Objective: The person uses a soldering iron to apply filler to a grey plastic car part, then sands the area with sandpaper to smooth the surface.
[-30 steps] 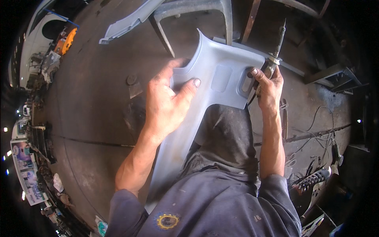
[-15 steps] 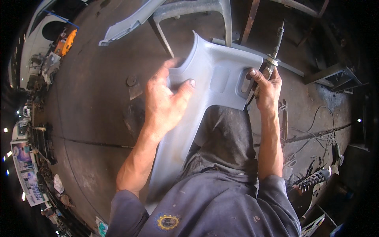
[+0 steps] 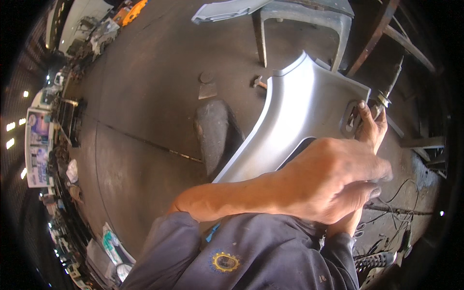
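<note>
Left hand (image 3: 340, 176) hung half-curled before the right forearm (image 3: 345, 225), whether pinching anything was unclear, right hand (image 3: 373, 129) just beyond pinched a grey panel (image 3: 295, 111) and pointed tool (image 3: 384, 99)

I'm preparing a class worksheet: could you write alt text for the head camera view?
A person's right hand holds a grey moulded panel and a slim pointed tool, with the left hand in front of the right forearm. Beyond the panel, a partly hidden hammer lies on the dark floor.
</note>
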### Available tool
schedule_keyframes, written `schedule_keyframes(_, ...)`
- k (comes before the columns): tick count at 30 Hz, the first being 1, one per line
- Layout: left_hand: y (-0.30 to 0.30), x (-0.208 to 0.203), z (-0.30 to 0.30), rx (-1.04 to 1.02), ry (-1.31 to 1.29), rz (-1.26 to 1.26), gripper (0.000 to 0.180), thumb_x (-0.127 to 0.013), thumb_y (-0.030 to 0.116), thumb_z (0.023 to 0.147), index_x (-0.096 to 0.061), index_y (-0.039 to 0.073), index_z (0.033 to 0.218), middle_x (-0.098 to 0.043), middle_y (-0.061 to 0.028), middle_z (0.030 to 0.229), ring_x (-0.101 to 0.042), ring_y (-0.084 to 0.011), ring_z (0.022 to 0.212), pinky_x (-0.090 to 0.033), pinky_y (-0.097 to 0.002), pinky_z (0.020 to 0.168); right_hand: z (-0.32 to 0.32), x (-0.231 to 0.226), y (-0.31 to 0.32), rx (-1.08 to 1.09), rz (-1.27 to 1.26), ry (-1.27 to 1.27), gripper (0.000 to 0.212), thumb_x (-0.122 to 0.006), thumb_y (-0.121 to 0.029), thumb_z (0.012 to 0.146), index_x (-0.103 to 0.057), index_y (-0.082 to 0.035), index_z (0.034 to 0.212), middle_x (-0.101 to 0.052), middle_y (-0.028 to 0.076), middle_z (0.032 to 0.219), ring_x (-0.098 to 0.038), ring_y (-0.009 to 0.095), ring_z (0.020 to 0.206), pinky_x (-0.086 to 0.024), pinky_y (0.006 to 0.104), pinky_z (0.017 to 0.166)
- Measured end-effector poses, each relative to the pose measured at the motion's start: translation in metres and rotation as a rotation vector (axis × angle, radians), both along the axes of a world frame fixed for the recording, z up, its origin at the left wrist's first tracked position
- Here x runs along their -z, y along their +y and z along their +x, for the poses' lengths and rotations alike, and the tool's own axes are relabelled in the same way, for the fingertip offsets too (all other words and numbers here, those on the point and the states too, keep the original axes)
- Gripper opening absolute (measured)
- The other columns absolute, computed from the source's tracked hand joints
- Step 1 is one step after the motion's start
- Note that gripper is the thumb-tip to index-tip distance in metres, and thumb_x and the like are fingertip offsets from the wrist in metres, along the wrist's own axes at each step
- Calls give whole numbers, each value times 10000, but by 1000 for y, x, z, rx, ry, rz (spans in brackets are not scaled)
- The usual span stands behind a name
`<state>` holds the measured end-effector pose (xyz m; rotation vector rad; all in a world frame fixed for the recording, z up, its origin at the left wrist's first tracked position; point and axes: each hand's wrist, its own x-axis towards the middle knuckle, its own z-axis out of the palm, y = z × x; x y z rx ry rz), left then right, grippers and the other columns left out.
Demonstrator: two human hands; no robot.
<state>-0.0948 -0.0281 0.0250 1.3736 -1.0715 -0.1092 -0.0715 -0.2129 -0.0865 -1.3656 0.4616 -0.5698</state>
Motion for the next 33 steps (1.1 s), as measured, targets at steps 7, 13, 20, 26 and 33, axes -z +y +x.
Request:
schedule_keyframes(7,1,101,5,-411,-231,796,1127,-842,470,669,-250,-51,1475,-186,-359,1519,-204,-543,1404,-222,-704,1096,10,1,2,-13,-10,-85,210,-773,-100,833,-631,-39,975,-644,9,797,-582,91,691,-458,234,636)
schedule_keyframes(13,-3,131,7,-530,-331,795,972,-802,448,727,-346,-8,1454,-290,-330,1503,-319,-504,1372,-256,-600,1132,33,-34,-21,-197,-211,-11,535,-738,-363,856,-622,55,1170,-687,92,971,-625,153,844,-509,307,767)
schedule_keyframes(20,32,-3,-21,727,-69,488,445,-729,209,793,-633,8,1177,-528,-263,1258,-538,-416,1166,-460,-503,991,57,-66,-28,-424,-842,120,492,-842,-253,651,-666,29,1014,-685,172,864,-663,274,811,-516,387,771)
schedule_keyframes(26,60,-16,-55,986,7,105,195,-674,82,812,-667,33,1001,-652,-227,967,-666,-344,819,-575,-452,713,59,-60,-27,-445,-760,73,485,-832,-278,666,-671,37,998,-673,148,841,-646,257,775,-512,389,744)
schedule_keyframes(33,59,-27,-59,809,644,-383,139,-519,80,907,-548,15,788,-658,-204,875,-658,-351,728,-552,-435,594,43,-62,-38,-436,-851,151,431,-793,-238,720,-670,22,1041,-702,148,920,-676,218,848,-532,362,798)
